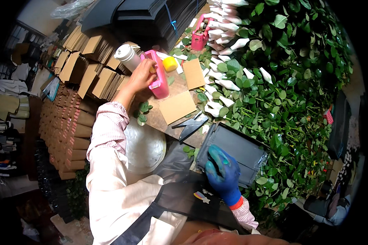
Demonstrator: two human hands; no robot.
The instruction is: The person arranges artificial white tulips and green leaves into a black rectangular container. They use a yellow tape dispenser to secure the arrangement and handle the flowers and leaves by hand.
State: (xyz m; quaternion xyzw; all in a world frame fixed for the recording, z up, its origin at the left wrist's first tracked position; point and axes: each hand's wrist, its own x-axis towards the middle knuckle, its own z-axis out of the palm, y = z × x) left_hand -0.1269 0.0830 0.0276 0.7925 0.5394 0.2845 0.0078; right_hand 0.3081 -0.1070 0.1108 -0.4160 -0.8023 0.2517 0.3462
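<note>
My left hand (144, 73), bare below a striped cuff, has its fingers curled over the top of a pink plastic tape dispenser (159, 87); what they grip is hidden. A white-lidded bottle (128, 56) and a yellow cylinder (170, 63) stand beside it. My right hand (221, 171), in a blue glove, is curled over a dark grey plastic tray (244, 153), its palm side mostly hidden. Two cardboard pieces (177, 107) and a black scissor-like tool (191, 127) lie on the worktop (149, 114) between my hands.
Leafy stems with white-sleeved buds (286, 73) pile along the right. Stacked cardboard (90, 73) and wrapped brown bundles (65, 134) fill the left, with black sheets (143, 18) behind. A second pink dispenser (198, 38) is at the back. A round white surface (144, 147) lies below the worktop.
</note>
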